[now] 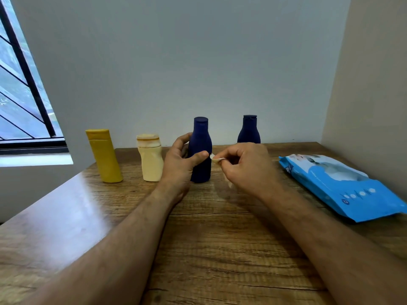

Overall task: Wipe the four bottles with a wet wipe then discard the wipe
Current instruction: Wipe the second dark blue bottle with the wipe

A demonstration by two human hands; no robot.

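Head view, bottles: 4 stand in a row on the wooden table [198, 249]: a yellow bottle [105, 156] at the far left, a cream bottle [150, 159] beside it, a navy bottle [200, 150] in the middle, and a second navy bottle [248, 129] farther back on the right.
Head view, left hand: the left hand [179, 164] wraps the middle navy bottle from the left side, thumb across its front, fingers curled behind.
Head view, right hand: the right hand [244, 166] pinches a small bunched wet wipe [217, 159] between thumb and fingers, just beside the bottle's right flank; whether it touches I cannot tell.
Head view, pack: a blue wipe pack [343, 186] lies flat at the right.
Risk, tipping: a sideways rub could rock the tall narrow bottle if the left grip slackens, knocking the cream bottle close by.
Risk, coverage: the wipe is bunched small, so patches under the holding fingers may be missed.
Risk, discard: no bin is visible.
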